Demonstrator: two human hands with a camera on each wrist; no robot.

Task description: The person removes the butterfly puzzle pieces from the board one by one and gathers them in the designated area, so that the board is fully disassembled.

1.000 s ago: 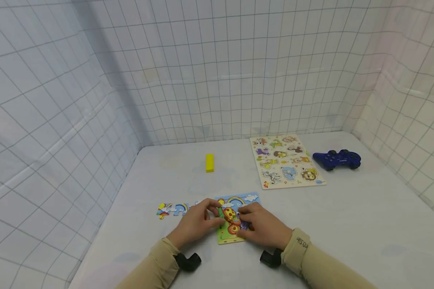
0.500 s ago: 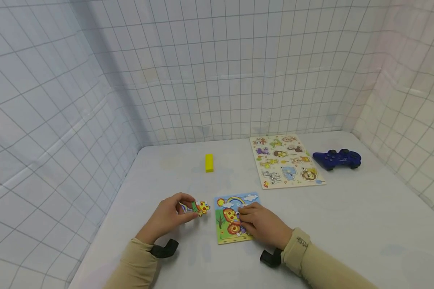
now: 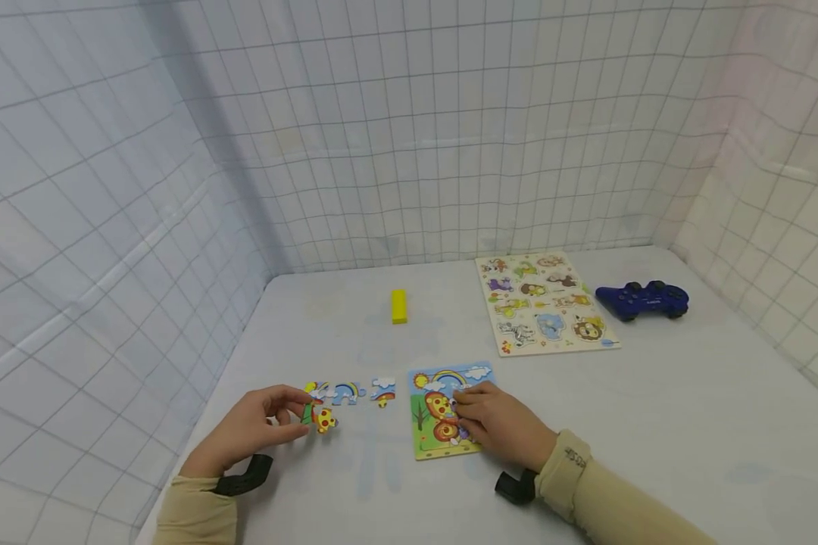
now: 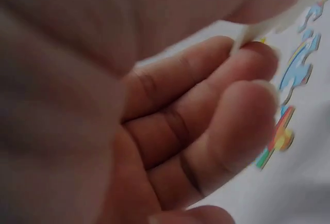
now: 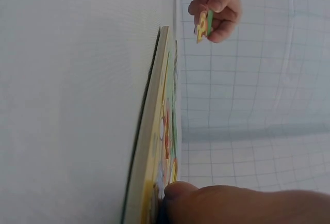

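Note:
In the head view my left hand is off to the left, pinching a jigsaw puzzle piece with red, yellow and green print between thumb and fingers. Just behind it lie other loose pieces: a rainbow piece and a cloud piece. The puzzle board, printed with a snail, sun and rainbow, lies flat at centre. Over its right side, my right hand bends its fingers around a dark blue puzzle piece, the thumb against it in the right wrist view. That hand covers much of the piece.
A yellow block lies farther back on the table. At the back right are an animal puzzle board and a blue game controller. White grid-patterned cloth walls enclose the back and sides.
My left hand has lifted a puzzle piece off the board and carried it leftward to the loose pieces, uncovering the board's left side. The right hand has stayed at the board.

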